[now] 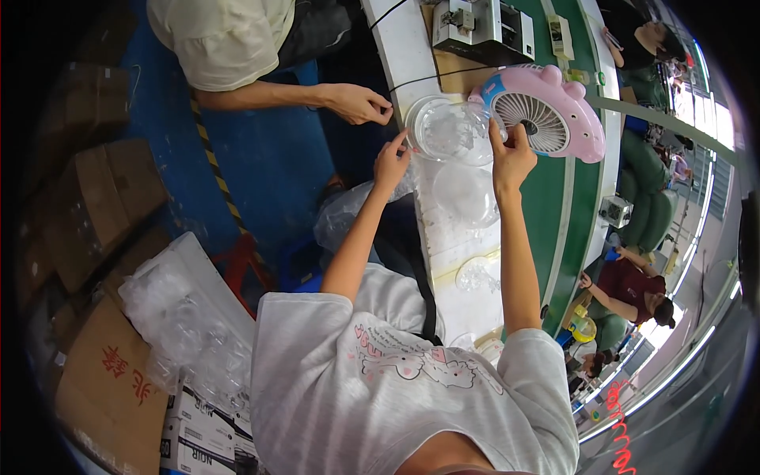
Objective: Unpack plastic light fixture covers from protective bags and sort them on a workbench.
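A clear round plastic tub (428, 136) lies on the white bench, with crumpled-looking clear pieces inside. My left hand (391, 165) has its fingertips closed on the tub's left rim. Over the tub's right side, my right hand (514, 158) is pinched with thumb and forefinger on a clear plastic piece (494, 125); its exact shape is hard to make out. Closer to me sits another clear round plastic piece (465, 196). Just beyond my right hand is a pink animal-shaped fan (582, 119) with a white grille.
A co-worker's hand (360, 104) rests near the bench edge at left. A green conveyor belt (546, 229) runs along the right. A grey-and-black box (483, 36) stands at the far end. Behind my left arm are a bin of clear plastic parts (190, 317) and cardboard boxes (103, 194).
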The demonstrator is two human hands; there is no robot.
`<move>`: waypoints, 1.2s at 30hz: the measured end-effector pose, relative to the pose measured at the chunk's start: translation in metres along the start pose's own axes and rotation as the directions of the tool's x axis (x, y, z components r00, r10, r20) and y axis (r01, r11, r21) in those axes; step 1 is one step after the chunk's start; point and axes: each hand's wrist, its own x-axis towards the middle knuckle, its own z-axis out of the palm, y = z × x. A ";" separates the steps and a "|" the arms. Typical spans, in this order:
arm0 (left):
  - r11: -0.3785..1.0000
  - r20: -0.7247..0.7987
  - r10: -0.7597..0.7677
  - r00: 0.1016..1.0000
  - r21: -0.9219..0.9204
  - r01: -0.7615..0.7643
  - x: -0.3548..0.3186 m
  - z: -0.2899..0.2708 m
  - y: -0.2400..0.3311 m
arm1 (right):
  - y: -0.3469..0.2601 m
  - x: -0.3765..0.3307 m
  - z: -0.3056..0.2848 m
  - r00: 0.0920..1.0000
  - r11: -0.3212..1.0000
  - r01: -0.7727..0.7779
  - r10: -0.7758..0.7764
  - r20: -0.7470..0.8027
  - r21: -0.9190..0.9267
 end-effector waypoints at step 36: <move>0.991 0.060 0.102 0.993 0.082 -0.106 0.006 -0.004 0.026 | -0.003 -0.012 -0.009 0.952 0.963 -0.251 0.228 0.206 0.096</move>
